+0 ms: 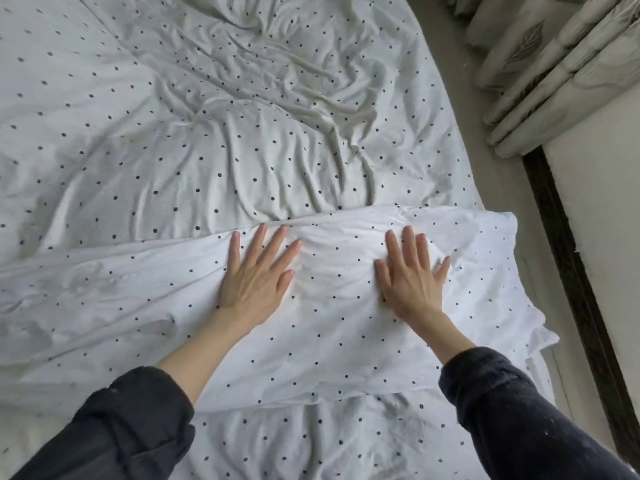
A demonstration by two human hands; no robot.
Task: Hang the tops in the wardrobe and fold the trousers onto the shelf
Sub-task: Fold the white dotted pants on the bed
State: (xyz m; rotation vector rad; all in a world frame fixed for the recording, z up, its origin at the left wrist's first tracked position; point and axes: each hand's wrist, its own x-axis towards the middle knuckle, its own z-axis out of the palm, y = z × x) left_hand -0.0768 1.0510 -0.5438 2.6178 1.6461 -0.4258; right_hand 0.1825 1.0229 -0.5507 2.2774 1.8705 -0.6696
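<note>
Left hand [254, 275], right hand [410, 273] apparently flat.

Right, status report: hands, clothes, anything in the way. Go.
Left hand and right hand open, flat, pressing the dotted pillow on the bed sheet. No tops or trousers in view. Curtain at right, clear of hands.

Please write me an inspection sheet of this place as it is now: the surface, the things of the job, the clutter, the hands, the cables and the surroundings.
Surface: bed sheet, white with dark dots, much wrinkled.
Job's things: nothing seen; no tops, trousers, wardrobe or shelf in view.
Clutter: pillow in matching dotted cover, lying across the near part of the bed.
Hands: left hand and right hand both flat on the pillow, fingers straight and spread, holding nothing; dark sleeves pushed up the forearms.
Cables: nothing seen.
Surroundings: pale curtain at upper right, grey floor beside the bed, dark frame along the right edge.
</note>
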